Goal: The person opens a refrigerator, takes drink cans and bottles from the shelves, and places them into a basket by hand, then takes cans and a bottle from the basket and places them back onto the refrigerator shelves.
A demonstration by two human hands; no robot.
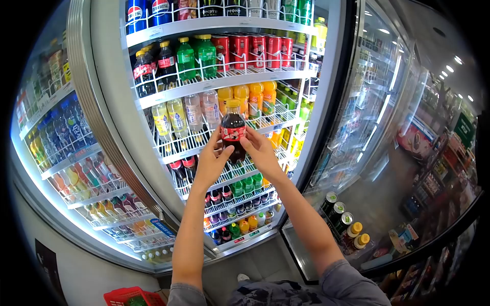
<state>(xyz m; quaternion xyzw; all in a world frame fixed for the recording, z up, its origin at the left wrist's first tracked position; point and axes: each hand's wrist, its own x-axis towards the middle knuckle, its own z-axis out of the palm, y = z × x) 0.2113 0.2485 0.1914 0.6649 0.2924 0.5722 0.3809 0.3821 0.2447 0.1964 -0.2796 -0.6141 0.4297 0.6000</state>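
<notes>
Left hand (pixel 212 159) and right hand (pixel 260 154) half-curl round a cola bottle (pixel 234 122) in front of the shelves (pixel 204 88). Honestly, just keep it upright.

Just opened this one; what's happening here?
Someone's left hand and right hand together hold a dark drink bottle with a yellow cap and red label. It is roughly upright, in front of an open drinks fridge. Behind it, the shelves carry bottles and red cans.
</notes>
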